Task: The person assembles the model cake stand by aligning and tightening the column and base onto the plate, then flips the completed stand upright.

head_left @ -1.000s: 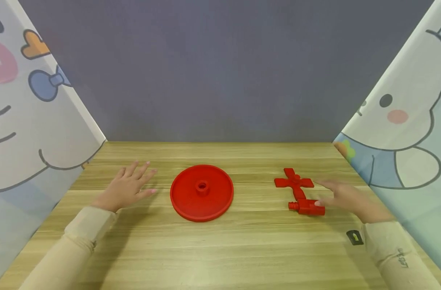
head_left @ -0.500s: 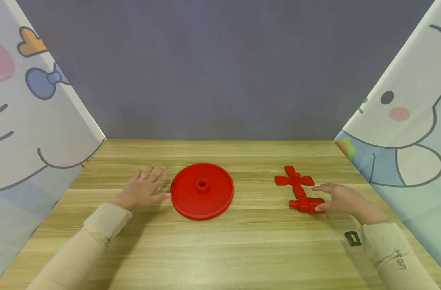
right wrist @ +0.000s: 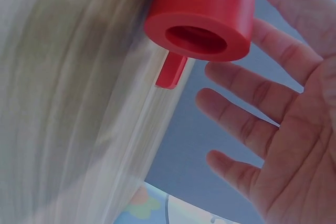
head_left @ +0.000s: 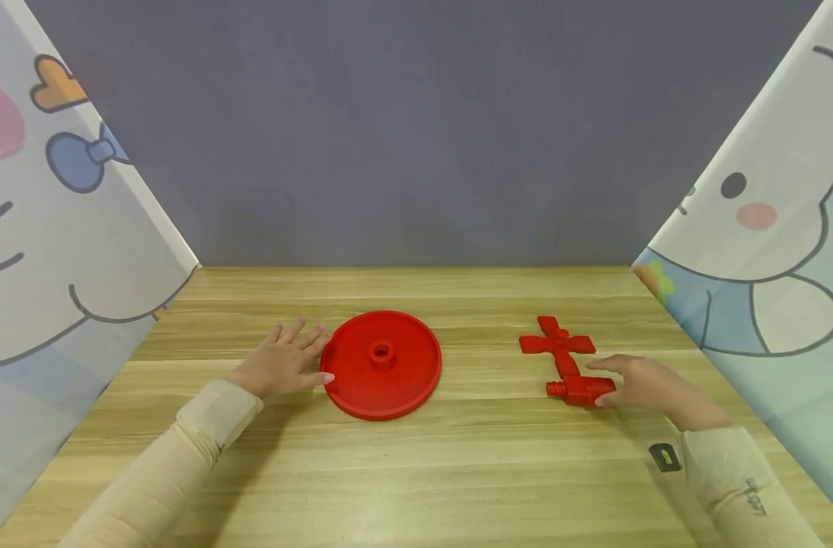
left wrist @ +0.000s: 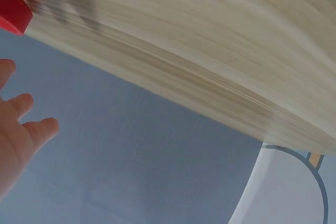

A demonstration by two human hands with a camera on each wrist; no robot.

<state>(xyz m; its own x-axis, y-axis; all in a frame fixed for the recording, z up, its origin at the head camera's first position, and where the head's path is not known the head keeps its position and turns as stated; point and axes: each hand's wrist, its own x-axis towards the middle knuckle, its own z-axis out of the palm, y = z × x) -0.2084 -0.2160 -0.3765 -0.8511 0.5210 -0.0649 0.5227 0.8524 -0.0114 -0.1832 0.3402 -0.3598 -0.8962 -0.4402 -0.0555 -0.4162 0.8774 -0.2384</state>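
Observation:
In the head view a round red disc with a raised hub lies flat, left of the table's middle. My left hand is at its left rim, fingers spread and thumb over the edge; whether it touches is unclear. Right of the disc is a red four-armed cross piece. Just in front of that lies a red cylinder with a narrow ridged neck pointing left. Beside the cylinder's wide end is my right hand, thumb at the end and index finger extended behind. The right wrist view shows the cylinder's hollow end and loosely extended fingers.
All parts lie on a wood-grain table. A grey panel rises behind it, with cartoon-printed panels at both sides. A small dark tag is next to the right cuff.
My left hand has moved right, from beside the disc to its left rim. The right hand stays by the cylinder with only a slight shift. The red parts lie as before.

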